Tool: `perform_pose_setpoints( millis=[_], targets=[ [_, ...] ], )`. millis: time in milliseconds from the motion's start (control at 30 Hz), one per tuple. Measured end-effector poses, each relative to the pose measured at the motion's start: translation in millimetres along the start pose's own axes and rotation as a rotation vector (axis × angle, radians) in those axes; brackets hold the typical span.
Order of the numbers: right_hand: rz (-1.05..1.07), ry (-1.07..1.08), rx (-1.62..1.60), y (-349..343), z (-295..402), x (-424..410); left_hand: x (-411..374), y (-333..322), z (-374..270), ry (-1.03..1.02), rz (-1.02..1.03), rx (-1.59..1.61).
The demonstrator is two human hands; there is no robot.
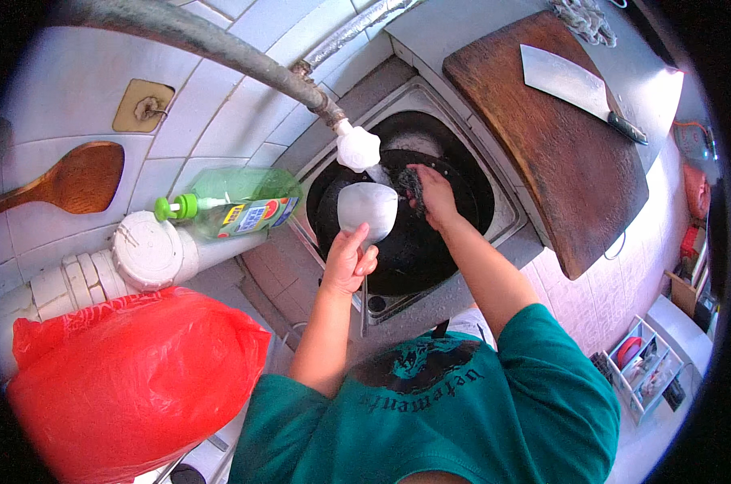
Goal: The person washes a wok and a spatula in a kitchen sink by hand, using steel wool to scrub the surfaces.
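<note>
My left hand (348, 261) grips a metal spatula (367, 209) near its blade, with the thin handle pointing down towards me. The blade is just below the white faucet head (358, 148), over the sink. My right hand (433, 196) holds a dark metal scouring pad (411, 189) to the right of the blade, not touching it. Water runs from the faucet between the two. Beneath both hands a large black wok (401, 254) sits in the stainless steel sink (505, 213); whitish suds or water show at its far side.
A cleaver (565, 81) lies on a wooden cutting board (522, 121) right of the sink. Left stand a green dish soap bottle (244, 199), white pipes (147, 251) and a red plastic bag (141, 375). A wooden spatula (87, 178) hangs by the tiled wall; a metal pipe (220, 51) crosses above.
</note>
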State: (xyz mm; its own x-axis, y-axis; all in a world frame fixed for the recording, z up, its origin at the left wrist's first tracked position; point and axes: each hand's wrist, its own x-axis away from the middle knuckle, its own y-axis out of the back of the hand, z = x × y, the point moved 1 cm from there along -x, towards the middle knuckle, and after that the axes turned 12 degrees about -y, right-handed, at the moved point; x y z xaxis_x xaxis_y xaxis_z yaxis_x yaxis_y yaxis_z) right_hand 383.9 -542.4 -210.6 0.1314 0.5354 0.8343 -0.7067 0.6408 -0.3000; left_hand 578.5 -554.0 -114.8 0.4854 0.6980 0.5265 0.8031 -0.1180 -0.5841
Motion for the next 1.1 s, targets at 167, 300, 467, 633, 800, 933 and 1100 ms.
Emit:
perform_pose_setpoints(
  millis=[167,300,467,633,800,933,1100],
  targets=[
    [0.206,-0.090,-0.085,-14,7,21,0,11,-1,-0.056,-0.018,-0.041],
    [0.205,0.334,0.215,-10,9,24,-2,11,2,-0.085,-0.051,-0.081],
    [0.219,0.796,0.599,-30,-4,68,-7,12,8,-0.085,-0.091,-0.012],
    [-0.053,0.913,0.537,-34,13,41,-9,2,12,-0.026,-0.048,0.084],
    [0.028,0.913,0.584,-34,-5,65,-13,5,10,-0.087,-0.089,0.079],
    [-0.002,0.938,0.632,-30,0,59,-10,6,12,-0.034,-0.084,0.076],
    [-0.050,1.020,0.669,-34,10,48,-11,7,15,-0.026,-0.072,0.063]
  ],
)
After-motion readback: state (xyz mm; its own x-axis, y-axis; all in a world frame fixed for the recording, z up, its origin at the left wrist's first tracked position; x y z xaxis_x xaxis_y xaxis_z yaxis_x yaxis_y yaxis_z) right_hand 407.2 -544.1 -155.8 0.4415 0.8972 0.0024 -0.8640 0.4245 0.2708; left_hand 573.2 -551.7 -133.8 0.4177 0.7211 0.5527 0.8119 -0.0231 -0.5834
